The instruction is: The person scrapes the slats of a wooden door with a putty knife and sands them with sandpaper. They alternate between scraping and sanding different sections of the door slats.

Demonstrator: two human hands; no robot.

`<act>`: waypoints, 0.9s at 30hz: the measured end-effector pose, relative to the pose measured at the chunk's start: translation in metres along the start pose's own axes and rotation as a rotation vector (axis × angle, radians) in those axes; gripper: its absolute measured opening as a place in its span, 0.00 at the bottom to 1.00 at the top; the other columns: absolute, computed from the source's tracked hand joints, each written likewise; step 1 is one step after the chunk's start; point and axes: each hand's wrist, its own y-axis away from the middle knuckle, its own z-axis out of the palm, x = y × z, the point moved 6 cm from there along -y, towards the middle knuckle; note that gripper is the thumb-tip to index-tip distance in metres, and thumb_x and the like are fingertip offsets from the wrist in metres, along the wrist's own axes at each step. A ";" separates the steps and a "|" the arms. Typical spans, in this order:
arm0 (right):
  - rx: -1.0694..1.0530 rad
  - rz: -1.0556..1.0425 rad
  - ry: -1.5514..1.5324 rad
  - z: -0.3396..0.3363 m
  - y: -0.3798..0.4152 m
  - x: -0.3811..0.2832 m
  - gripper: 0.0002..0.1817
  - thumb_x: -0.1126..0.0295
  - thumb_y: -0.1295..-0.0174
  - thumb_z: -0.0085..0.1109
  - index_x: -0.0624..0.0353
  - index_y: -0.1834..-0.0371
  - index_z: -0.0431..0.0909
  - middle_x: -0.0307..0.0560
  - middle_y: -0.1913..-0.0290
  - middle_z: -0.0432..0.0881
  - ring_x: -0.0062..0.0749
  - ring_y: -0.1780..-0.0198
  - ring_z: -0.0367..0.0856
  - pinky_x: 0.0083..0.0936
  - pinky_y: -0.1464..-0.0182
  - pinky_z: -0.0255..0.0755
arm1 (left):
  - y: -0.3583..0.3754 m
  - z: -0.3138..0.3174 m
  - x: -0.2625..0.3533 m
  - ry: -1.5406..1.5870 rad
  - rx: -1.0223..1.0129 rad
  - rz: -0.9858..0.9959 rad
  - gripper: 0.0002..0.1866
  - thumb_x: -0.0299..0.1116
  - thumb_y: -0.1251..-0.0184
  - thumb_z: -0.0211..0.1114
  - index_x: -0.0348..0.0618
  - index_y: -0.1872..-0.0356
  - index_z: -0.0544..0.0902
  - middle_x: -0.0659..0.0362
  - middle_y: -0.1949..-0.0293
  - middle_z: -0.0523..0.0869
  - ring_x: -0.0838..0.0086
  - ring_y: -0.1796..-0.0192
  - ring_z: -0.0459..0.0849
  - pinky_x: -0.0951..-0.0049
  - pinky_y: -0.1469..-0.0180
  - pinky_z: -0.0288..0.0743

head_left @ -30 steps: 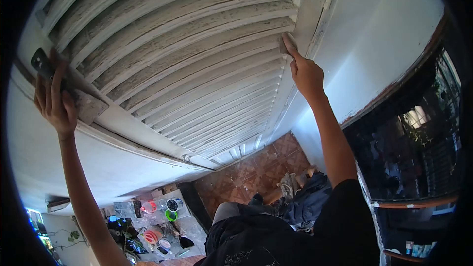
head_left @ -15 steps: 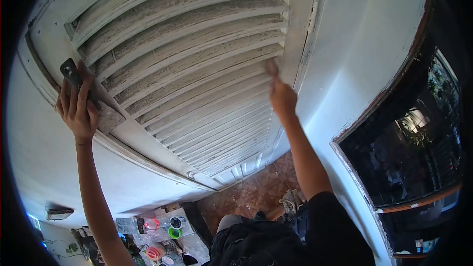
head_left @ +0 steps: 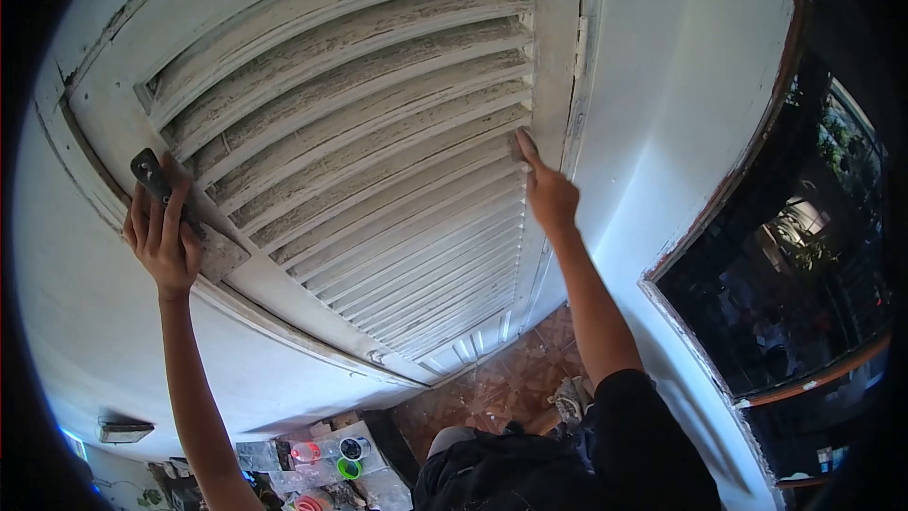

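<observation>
Left grip (head_left: pixel 168 246) clenched round black-handled scraper (head_left: pixel 225 254) at left edge of louvred door (head_left: pixel 555 47), right grip (head_left: pixel 551 199) pinching small grey piece (head_left: pixel 517 152) at right end of slat (head_left: pixel 435 153): I'd press flat, evenly.

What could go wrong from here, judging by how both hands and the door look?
The left hand holds a bladed tool beside the slatted door; a slip might let its blade gouge the wood.

The right hand has a finger extended at the ends of the worn slats, so rough wood could scrape it.

Anything loosened might fall towards the green tub lower down.
</observation>
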 end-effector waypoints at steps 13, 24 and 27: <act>-0.068 -0.141 0.007 0.014 0.018 -0.012 0.38 0.69 0.37 0.57 0.18 0.26 0.57 0.47 0.75 0.83 0.46 0.74 0.84 0.41 0.72 0.77 | 0.004 0.002 -0.003 -0.002 0.017 -0.018 0.23 0.36 0.37 0.48 0.55 0.43 0.83 0.58 0.41 0.83 0.56 0.31 0.72 0.56 0.31 0.58; 0.028 -0.133 0.048 -0.011 -0.012 0.005 0.39 0.71 0.37 0.55 0.17 0.27 0.57 0.49 0.79 0.80 0.49 0.75 0.81 0.44 0.69 0.76 | -0.001 -0.001 0.001 0.004 -0.005 -0.009 0.22 0.36 0.34 0.46 0.52 0.43 0.82 0.59 0.37 0.80 0.57 0.29 0.70 0.56 0.29 0.55; -0.025 -0.034 0.025 0.008 -0.003 0.008 0.39 0.71 0.37 0.55 0.16 0.27 0.56 0.49 0.79 0.80 0.47 0.76 0.81 0.41 0.71 0.76 | -0.002 0.000 0.002 0.003 -0.012 -0.018 0.22 0.37 0.32 0.45 0.52 0.43 0.83 0.59 0.37 0.80 0.56 0.30 0.70 0.55 0.29 0.56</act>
